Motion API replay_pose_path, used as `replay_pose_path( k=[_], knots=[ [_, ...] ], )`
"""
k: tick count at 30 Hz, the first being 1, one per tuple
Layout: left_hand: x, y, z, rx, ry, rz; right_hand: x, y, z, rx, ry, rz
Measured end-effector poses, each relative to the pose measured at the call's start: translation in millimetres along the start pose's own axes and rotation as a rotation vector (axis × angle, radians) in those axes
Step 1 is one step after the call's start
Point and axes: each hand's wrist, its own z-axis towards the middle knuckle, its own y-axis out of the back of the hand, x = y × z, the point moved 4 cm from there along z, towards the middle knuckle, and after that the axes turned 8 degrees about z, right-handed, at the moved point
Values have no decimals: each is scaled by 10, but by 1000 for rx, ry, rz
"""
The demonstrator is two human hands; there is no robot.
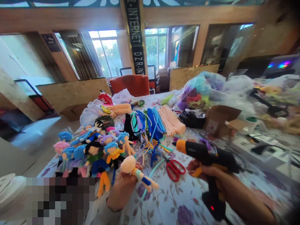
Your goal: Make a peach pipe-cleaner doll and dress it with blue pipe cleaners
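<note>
My left hand (123,189) holds a small doll (137,173) made of peach pipe cleaners, with a round bald head and a blue band low on its body. In my right hand (211,175) is a black and orange glue gun (201,151); its nozzle points left and a red light glows near the base of its handle. Red-handled scissors (175,170) lie on the flowered cloth between my hands. A pale green pipe cleaner (153,171) runs beside the doll. Just beyond, bundles of blue pipe cleaners (152,123) and peach ones (171,120) are spread out.
Many finished dolls (93,150) are piled at the left. An orange piece (103,184) lies near my left wrist. At the right are an open cardboard box (221,120), plastic bags (203,87) and a white power strip (253,151). A red chair (129,85) stands behind the table.
</note>
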Motion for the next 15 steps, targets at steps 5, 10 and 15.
replay_pose_path(
  k=[5,10,15],
  knots=[
    [10,87,46,-21,-15,-26,125,546,453,-277,99,-199],
    [-39,170,71,-131,-2,-109,140,617,797,-256,218,-315],
    [-95,117,71,-183,-1,-194,-1,513,932,-206,258,-333]
  ],
)
